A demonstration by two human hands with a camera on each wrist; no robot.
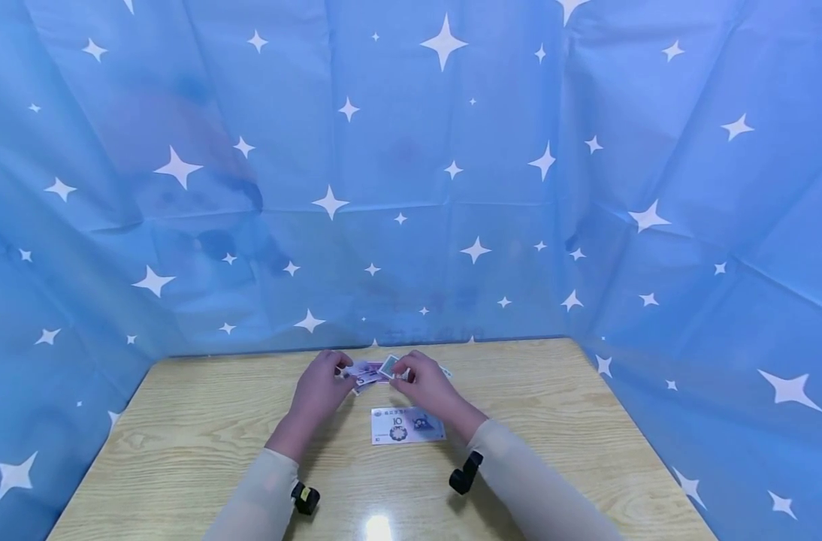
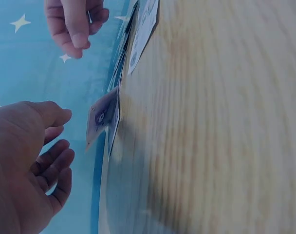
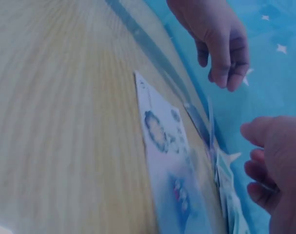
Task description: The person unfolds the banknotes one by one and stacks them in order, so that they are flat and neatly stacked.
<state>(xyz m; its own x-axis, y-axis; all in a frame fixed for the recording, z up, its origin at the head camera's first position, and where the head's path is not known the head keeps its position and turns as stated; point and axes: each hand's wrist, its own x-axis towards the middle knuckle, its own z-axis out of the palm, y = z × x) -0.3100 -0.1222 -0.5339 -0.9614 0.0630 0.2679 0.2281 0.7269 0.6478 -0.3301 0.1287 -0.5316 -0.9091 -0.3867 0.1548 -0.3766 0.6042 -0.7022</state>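
Observation:
Over a loose pile of paper banknotes at the back of the table, my left hand (image 1: 321,385) is at the left end, its fingers bent and apart from the notes. A purple note (image 1: 366,373) lies there; in the left wrist view a purple note (image 2: 102,117) has one end lifted off the table. My right hand (image 1: 424,383) hovers over the pile's right end, by a green note (image 1: 387,366), with nothing between thumb and fingers in the right wrist view. Nearer to me a single 10 note (image 1: 397,427) lies flat, number side up.
The wooden table (image 1: 208,436) ends just behind the pile, at a blue star-patterned cloth (image 1: 397,150). Small black devices sit on the left wrist (image 1: 306,497) and right wrist (image 1: 466,473).

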